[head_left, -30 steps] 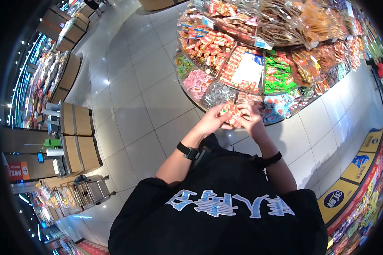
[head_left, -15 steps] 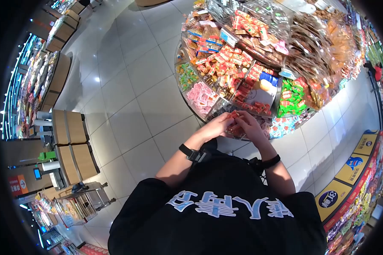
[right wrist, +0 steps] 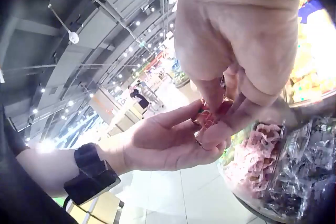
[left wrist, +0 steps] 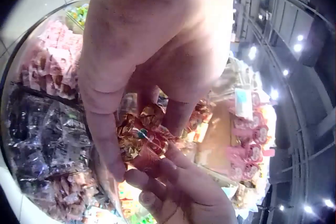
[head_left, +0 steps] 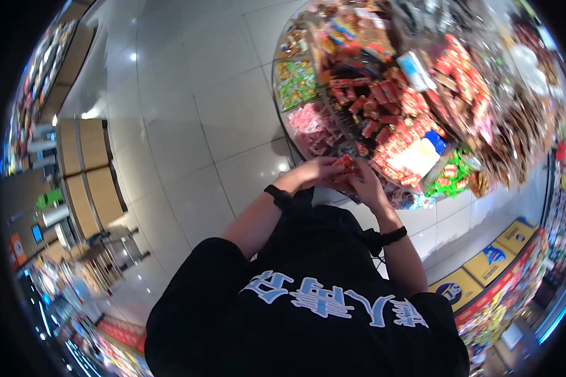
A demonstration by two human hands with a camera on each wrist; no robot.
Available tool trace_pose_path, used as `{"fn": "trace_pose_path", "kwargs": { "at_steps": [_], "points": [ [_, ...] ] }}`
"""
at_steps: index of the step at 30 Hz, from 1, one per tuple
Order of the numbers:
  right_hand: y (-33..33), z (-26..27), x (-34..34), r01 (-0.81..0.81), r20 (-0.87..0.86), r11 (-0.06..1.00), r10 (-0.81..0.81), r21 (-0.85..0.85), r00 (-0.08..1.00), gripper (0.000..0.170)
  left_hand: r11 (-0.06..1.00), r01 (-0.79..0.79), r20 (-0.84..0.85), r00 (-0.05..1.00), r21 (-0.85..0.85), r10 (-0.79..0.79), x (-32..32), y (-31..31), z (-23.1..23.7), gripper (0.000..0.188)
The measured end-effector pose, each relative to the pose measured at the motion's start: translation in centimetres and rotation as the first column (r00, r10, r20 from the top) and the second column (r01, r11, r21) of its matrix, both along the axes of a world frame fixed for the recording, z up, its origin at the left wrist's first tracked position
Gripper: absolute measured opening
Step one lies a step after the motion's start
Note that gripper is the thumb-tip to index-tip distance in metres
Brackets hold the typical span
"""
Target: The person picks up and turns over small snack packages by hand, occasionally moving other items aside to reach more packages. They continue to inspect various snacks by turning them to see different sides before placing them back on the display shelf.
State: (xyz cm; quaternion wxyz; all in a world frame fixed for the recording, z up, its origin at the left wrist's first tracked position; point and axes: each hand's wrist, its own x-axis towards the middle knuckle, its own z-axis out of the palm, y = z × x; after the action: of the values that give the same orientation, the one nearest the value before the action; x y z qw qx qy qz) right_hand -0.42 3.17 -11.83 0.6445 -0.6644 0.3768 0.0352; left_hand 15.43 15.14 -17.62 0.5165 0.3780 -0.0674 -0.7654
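Both hands meet in front of the body at the near edge of a round candy stand. Between them is a small red and gold wrapped candy (head_left: 344, 163), its foil crinkled in the left wrist view (left wrist: 149, 137). The left hand (head_left: 312, 173) pinches it between thumb and fingers from one side. From the other side the right hand (head_left: 369, 186) pinches it with its thumb and fingertips, seen close in the right wrist view (right wrist: 236, 50). The fingers partly cover the wrapper.
The round stand holds pink packets (head_left: 314, 128), green and yellow candies (head_left: 295, 81), red-wrapped candies and a white card (head_left: 417, 158). Wooden counters (head_left: 85, 169) and a cart (head_left: 116, 252) stand at the left, yellow-signed shelving (head_left: 462, 283) at the lower right. Tiled floor (head_left: 176, 107) lies between.
The head view has turned, so the stand appears larger and closer. Both hands have stayed together on the candy, which shows redder between the fingers.
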Motion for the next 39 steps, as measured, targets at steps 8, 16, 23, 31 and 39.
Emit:
{"fn": "trace_pose_path", "kwargs": {
  "at_steps": [8, 16, 23, 31, 39],
  "points": [
    [0.8, -7.1, 4.0, -0.139, -0.176, 0.984, 0.158, 0.113, 0.972, 0.043, 0.995, -0.079, -0.103, 0.991, 0.066, 0.086, 1.4, 2.8, -8.6, 0.030],
    [-0.3, -10.1, 1.8, -0.187, -0.352, 0.981, 0.194, 0.055, 0.916, 0.052, 0.933, -0.243, -0.209, 0.930, 0.267, 0.302, 3.1, 2.8, -14.2, 0.028],
    [-1.9, -11.1, -4.4, -0.208, -0.463, 0.977, 0.160, -0.054, 0.872, 0.040, 0.923, -0.356, 0.337, 0.895, 0.149, 0.291, 3.4, -2.9, -21.8, 0.021],
    [-0.9, -9.5, -6.6, -0.140, -0.462, 0.988, 0.097, -0.060, 0.881, 0.039, 0.966, -0.208, 0.877, 0.421, -0.156, 0.232, 0.7, -5.1, -24.2, 0.026],
    [-1.0, -6.7, -7.9, -0.098, -0.392, 0.982, 0.026, -0.163, 0.919, 0.032, 0.985, -0.173, 0.857, 0.511, 0.024, 0.068, -0.9, -4.8, -24.0, 0.032]
  ]
}}
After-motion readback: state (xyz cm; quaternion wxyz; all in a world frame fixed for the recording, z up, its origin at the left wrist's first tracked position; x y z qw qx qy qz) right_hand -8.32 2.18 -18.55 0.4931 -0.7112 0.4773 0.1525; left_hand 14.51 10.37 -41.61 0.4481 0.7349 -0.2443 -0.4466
